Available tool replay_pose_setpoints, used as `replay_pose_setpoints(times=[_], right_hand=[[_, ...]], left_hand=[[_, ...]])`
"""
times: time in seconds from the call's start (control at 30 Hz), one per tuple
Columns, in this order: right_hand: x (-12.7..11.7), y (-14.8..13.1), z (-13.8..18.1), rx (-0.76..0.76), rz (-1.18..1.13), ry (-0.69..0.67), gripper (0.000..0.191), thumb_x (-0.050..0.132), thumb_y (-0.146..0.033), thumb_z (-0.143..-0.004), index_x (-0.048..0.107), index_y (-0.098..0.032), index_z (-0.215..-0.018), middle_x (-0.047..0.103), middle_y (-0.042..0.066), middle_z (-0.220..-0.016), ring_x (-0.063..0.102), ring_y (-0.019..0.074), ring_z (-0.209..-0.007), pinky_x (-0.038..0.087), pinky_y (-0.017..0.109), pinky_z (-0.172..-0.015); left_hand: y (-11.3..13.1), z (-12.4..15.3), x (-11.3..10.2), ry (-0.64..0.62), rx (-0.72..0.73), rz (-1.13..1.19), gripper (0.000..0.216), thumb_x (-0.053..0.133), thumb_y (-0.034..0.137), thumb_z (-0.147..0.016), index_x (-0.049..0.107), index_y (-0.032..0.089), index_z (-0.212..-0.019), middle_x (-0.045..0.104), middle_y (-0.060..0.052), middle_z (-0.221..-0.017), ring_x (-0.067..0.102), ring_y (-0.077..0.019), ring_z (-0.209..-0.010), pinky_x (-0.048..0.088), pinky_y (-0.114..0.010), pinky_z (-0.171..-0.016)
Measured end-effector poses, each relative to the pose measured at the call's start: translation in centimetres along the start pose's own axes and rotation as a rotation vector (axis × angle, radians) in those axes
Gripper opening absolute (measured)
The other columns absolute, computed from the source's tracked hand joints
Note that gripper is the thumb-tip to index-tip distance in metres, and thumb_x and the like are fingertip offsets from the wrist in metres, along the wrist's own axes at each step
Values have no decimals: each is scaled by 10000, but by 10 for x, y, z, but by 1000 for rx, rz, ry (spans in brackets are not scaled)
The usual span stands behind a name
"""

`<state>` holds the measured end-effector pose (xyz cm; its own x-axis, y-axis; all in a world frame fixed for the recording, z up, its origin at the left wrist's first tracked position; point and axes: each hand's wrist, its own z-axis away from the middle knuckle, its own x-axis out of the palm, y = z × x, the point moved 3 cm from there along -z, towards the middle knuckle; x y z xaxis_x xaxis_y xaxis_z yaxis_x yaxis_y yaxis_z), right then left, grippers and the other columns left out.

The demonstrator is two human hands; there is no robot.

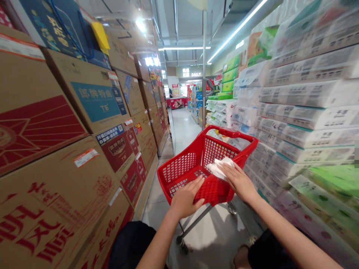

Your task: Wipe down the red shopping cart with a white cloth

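A red plastic shopping cart [214, 192] with perforated basket walls stands in front of me, turned at an angle, and its basket looks bare inside. My left hand [187, 198] grips the near rim, with the fingers over the edge and the thumb on the outer wall. On the rim farther right, my right hand [237, 177] presses a crumpled white cloth [217, 168], which could also be a tissue. Its fingers lie over the cloth and partly hide it.
Stacked cardboard cartons [86, 93] line the left side of the aisle. Packs of tissue paper [303, 123] rise close on the right, near the cart. A metal pole [204, 67] stands beyond the cart. The pale floor [182, 125] runs on between the shelves.
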<state>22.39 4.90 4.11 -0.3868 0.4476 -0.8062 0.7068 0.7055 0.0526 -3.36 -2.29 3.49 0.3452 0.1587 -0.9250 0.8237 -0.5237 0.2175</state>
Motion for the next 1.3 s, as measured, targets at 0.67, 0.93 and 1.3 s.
replay_pose_setpoints(times=[0.67, 0.93, 1.3], right_hand=[[20, -33, -7, 31, 99, 20, 647, 397, -103, -946, 266, -226, -1567, 449, 69, -1534, 404, 215, -1420, 276, 487, -1210], [-12, 48, 2, 109, 191, 49, 597, 378, -160, -982, 286, -301, -1554, 459, 34, -1525, 449, 212, -1390, 246, 533, -1200], [36, -68, -6, 63, -12, 8, 611, 353, -151, -995, 211, -258, -1580, 367, 45, -1582, 308, 213, -1472, 254, 522, -1212]], left_hand=[[5, -7, 18, 44, 33, 2, 850, 565, 476, -891, 101, 331, -1588, 155, -33, -1658, 610, -274, -1210, 516, -398, -1002], [-25, 13, -8, 6, -13, -7, 832, 518, 475, -953, 24, 276, -1592, 668, -17, -1309, 594, -202, -1248, 324, -440, -1174], [-39, 17, 14, 143, -177, 67, 839, 518, 504, -961, 32, 234, -1590, 763, 11, -1088, 637, -186, -1184, 242, -456, -1210]])
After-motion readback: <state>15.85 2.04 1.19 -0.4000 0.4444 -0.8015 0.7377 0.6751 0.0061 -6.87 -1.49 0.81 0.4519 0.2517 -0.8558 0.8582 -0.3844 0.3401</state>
